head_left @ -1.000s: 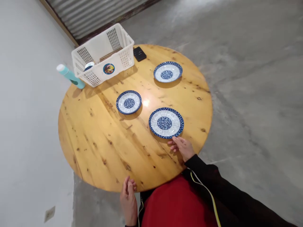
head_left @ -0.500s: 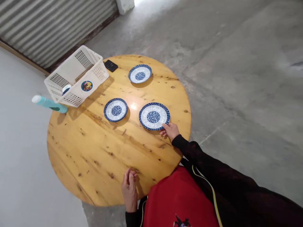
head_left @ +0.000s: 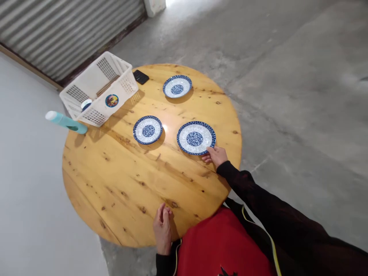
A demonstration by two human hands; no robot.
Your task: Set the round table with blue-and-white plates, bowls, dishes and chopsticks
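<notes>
The round blue-and-white porcelain plate (head_left: 196,138) lay flat towards the near right of a round knotty pine table (head_left: 115,191), and the person's right hand (head_left: 216,156) rested at its lower edge. The fingers (head_left: 207,157) of that hand lay together and slightly curled, their tips against the plate's blue rim, with no visible grip beneath it. The left hand (head_left: 162,230) was at the table's near edge, well apart from the plate, its fingers bunched together and holding nothing. Contact at the rim was the step in hand; a lift would have called for fingertips under that rim, a slide only for steady pressure. Two matching plates (head_left: 147,130) (head_left: 177,86) lay farther off. Beyond them stood a white perforated plastic basket (head_left: 126,82), with a teal bottle (head_left: 66,122) with a white cap beside it and a flat black rectangular object (head_left: 140,76) just past it.
</notes>
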